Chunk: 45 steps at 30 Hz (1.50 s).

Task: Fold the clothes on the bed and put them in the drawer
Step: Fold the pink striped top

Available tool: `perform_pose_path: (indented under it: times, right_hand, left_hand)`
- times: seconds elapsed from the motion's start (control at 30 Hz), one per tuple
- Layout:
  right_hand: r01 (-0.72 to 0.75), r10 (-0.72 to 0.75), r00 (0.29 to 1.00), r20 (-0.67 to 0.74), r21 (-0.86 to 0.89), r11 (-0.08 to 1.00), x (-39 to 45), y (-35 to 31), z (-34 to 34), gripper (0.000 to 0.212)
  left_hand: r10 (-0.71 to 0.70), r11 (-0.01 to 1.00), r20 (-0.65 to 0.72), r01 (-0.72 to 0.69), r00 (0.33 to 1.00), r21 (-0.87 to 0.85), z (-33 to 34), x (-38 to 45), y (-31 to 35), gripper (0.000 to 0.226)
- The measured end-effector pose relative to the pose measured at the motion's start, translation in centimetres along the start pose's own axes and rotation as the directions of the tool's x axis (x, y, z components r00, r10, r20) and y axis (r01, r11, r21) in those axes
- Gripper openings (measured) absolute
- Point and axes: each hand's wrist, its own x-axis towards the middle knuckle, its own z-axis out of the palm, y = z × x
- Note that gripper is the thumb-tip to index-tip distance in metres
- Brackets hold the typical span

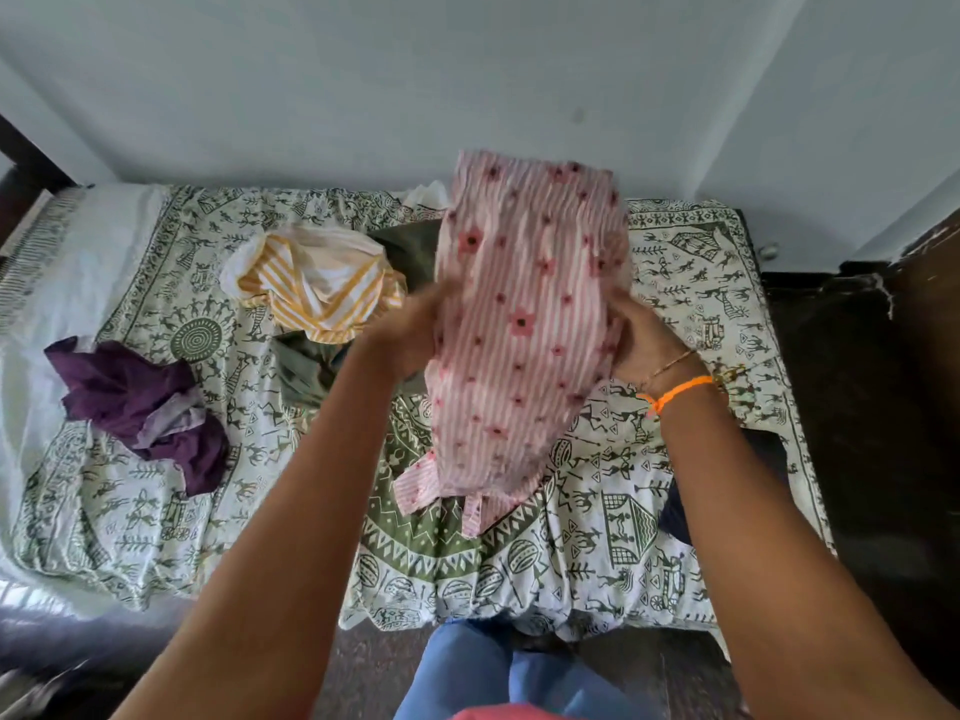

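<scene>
Two hands hold one garment up over the bed: the pink striped top, dotted with small flowers, hangs between them, clear of the printed bedsheet. The left hand grips its left edge with curled fingers, and the right hand, an orange band at the wrist, clutches the opposite edge. The cloth is bunched and blurred, so I can't tell whether any fold has been made yet.

From where I stand, the loose lower flaps look like the trouble; they dangle near the sheet and could drag or tuck under crookedly if the top is laid down fast. A slack grip on either side might let the fabric slide and undo the shape.

Three more pieces wait: a yellow striped garment, a purple one and an olive one partly underneath. No drawer is in sight.
</scene>
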Motion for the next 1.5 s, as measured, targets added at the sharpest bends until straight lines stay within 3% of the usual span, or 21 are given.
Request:
perform_pose_path:
  times: [0.07, 0.13, 0.2, 0.27, 0.37, 0.43, 0.5, 0.57, 0.63, 0.67, 0.73, 0.8, 0.83, 0.87, 0.97, 1.03, 1.1, 1.23, 1.27, 1.37, 1.5]
  right_hand:
    - [-0.123, 0.106, 0.99, -0.094, -0.208, 0.97, 1.1, 2.9, -0.7, 0.026]
    - [-0.223, 0.117, 0.947, -0.299, -0.35, 0.91, 1.9, 4.4, -1.4, 0.023]
    - [-0.292, 0.1, 0.878, -0.468, -0.36, 0.886, 2.7, 4.9, -1.7, 0.013]
    - [-0.338, 0.158, 0.859, -0.487, -0.307, 0.89, 3.1, 4.7, -1.8, 0.02]
    - [-0.175, 0.131, 0.943, -0.305, -0.12, 0.977, 3.1, 2.7, -1.9, 0.021]
    - [-0.024, 0.024, 0.993, -0.117, -0.001, 1.0, 2.9, 1.5, -1.7, 0.02]
    - [-0.04, 0.015, 0.993, -0.119, -0.207, 0.978, 2.9, 2.3, -1.2, 0.018]
    - [-0.157, -0.039, 0.928, -0.371, -0.482, 0.862, 3.2, 2.9, -0.6, 0.02]
    - [-0.223, -0.138, 0.834, -0.535, -0.555, 0.801, 3.5, 1.9, -0.2, 0.027]
    - [-0.208, -0.174, 0.812, -0.558, -0.555, 0.805, 3.5, 0.9, -0.2, 0.03]
    - [-0.025, -0.198, 0.867, -0.457, -0.437, 0.899, 3.7, -0.9, -0.7, 0.027]
    - [0.162, -0.184, 0.955, -0.232, -0.113, 0.98, 3.2, -1.6, -0.7, 0.026]
    - [0.154, -0.154, 0.974, -0.165, -0.012, 0.988, 3.1, -1.1, -0.6, 0.027]
    - [0.096, -0.093, 0.984, -0.154, 0.01, 0.995, 2.9, -0.2, -0.4, 0.024]
    - [-0.095, 0.052, 0.96, -0.274, -0.144, 0.985, 2.6, 2.5, 0.3, 0.03]
    - [-0.152, 0.079, 0.954, -0.29, -0.24, 0.959, 2.1, 3.3, 0.2, 0.041]
    - [-0.171, 0.116, 0.965, -0.233, -0.232, 0.958, 1.7, 3.4, -0.4, 0.039]
    - [0.067, -0.068, 0.996, 0.052, 0.008, 0.998, 1.0, 2.1, -0.9, 0.034]
    - [0.095, -0.094, 0.993, 0.069, -0.006, 0.995, 0.9, 2.1, -0.8, 0.028]
    - [0.073, -0.099, 0.993, -0.065, -0.323, 0.944, 1.0, 1.4, 0.2, 0.011]
    - [0.116, -0.165, 0.977, -0.138, -0.307, 0.945, 0.8, -2.3, 0.4, 0.014]
  left_hand:
    - [-0.05, 0.891, -0.213, 0.14, 0.976, 0.432, -1.3, 0.7, -3.3, 0.018]
    - [-0.029, 0.734, -0.288, 0.216, 0.957, 0.644, -2.7, 1.0, -5.9, 0.022]
    - [0.0, 0.775, -0.341, 0.216, 0.94, 0.594, -3.6, 0.9, -6.6, 0.014]
    - [0.041, 0.837, -0.304, 0.133, 0.952, 0.53, -3.8, 0.8, -5.6, 0.008]
    - [0.201, 0.922, -0.123, -0.146, 0.972, 0.359, -3.7, 0.7, -3.1, 0.026]
    - [0.223, 0.954, -0.091, -0.198, 0.971, 0.226, -3.6, 0.9, -2.0, 0.013]
    - [0.183, 0.871, -0.11, -0.109, 0.977, 0.479, -3.8, 1.8, -2.0, 0.022]
    - [0.19, 0.708, -0.175, -0.012, 0.966, 0.706, -4.0, 2.6, -2.7, 0.025]
    - [0.229, 0.699, -0.235, 0.009, 0.945, 0.715, -3.6, 2.9, -2.2, 0.013]
    - [0.251, 0.749, -0.265, -0.013, 0.931, 0.662, -3.5, 2.8, -1.7, 0.012]
    - [0.29, 0.86, -0.237, -0.144, 0.927, 0.49, -3.1, 2.0, -0.8, 0.017]
    - [0.276, 0.957, -0.121, -0.262, 0.953, 0.122, -2.8, 1.1, -0.3, 0.015]
    - [0.238, 0.971, -0.087, -0.239, 0.967, 0.004, -2.7, 0.7, -0.4, 0.015]
    - [0.183, 0.983, -0.071, -0.183, 0.98, 0.01, -2.6, 0.6, -0.8, 0.017]
    - [0.039, 0.93, -0.146, 0.017, 0.988, 0.366, -2.1, 0.6, -2.1, 0.026]
    - [-0.008, 0.909, -0.213, 0.096, 0.977, 0.406, -1.9, 1.0, -2.5, 0.025]
    - [0.003, 0.955, -0.177, 0.049, 0.984, 0.291, -2.1, 0.7, -2.3, 0.013]
    - [0.099, 0.994, 0.106, -0.093, 0.989, -0.056, -2.9, -0.3, -1.8, 0.024]
    - [0.107, 0.994, 0.11, -0.11, 0.988, 0.023, -2.6, -0.4, -1.9, 0.025]
    - [0.186, 0.924, -0.138, -0.125, 0.973, 0.362, -0.8, -0.1, -1.4, 0.027]
    - [0.285, 0.92, -0.175, -0.218, 0.942, 0.326, 0.4, -0.7, 1.6, 0.017]
